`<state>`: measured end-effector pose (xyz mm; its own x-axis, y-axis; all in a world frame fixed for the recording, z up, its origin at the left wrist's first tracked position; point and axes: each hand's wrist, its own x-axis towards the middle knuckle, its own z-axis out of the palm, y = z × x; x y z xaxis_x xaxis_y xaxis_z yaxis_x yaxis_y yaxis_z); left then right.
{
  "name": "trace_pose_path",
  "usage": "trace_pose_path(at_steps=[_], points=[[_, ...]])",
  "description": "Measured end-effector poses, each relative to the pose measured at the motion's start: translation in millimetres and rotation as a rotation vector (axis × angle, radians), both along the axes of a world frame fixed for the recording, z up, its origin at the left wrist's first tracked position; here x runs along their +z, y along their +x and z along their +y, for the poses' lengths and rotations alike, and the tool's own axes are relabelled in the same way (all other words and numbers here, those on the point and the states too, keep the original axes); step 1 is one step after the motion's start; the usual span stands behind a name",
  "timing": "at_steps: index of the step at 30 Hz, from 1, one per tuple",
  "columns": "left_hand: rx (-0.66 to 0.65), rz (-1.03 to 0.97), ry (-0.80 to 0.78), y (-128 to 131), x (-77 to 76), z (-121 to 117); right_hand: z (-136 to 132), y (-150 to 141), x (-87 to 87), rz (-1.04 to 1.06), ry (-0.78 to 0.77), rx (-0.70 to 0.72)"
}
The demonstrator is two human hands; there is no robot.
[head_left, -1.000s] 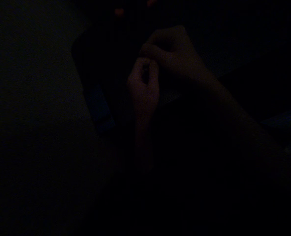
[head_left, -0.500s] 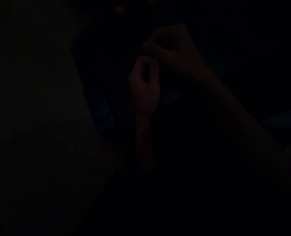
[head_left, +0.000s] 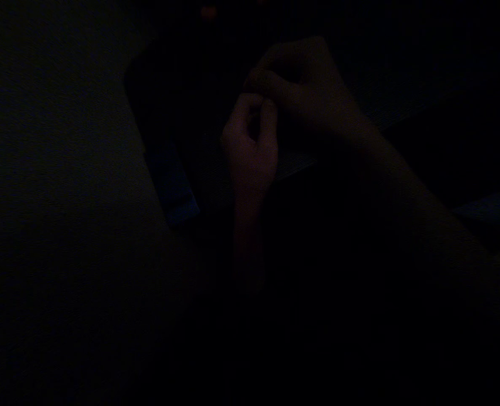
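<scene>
A bare left hand (head_left: 252, 149) and a bare right hand (head_left: 306, 84), two in all, work close together in near-darkness over a black, round-cornered bench (head_left: 159, 98). The right hand lies between 1 and 2 o'clock of the left. The left forearm runs back to 6 o'clock, its fingers (head_left: 269, 115) curling towards 12; thumb and forefinger draw close together round a small dark gap. The right forearm trails to 4 o'clock, its fingers reaching to 9, bent into a loop just beyond the left tips. Whether either set has hold of anything I cannot tell; the dark hides the tips.

The nearest thing to make out is one flat, dark-blue oblong (head_left: 172, 185), material unclear, at 8 o'clock of the left hand, by the bench's edge. Its long axis runs from 11 to 5 o'clock, with a darker band across the 5 o'clock end; which end is its front cannot be told. One blurred reddish-orange spot (head_left: 208, 12) glows at 11 o'clock, and one dim bluish patch (head_left: 492, 204) lies just past 3.
</scene>
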<state>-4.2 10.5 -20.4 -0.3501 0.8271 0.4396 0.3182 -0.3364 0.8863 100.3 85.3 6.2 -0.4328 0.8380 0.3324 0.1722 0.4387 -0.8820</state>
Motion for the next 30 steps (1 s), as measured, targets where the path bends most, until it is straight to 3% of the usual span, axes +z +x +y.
trace_pose_path(at_steps=[30], points=[[0.001,0.031,0.030,0.0,-0.6,0.1,1.6,1.0,-2.6,-0.029,0.032,-0.003]])
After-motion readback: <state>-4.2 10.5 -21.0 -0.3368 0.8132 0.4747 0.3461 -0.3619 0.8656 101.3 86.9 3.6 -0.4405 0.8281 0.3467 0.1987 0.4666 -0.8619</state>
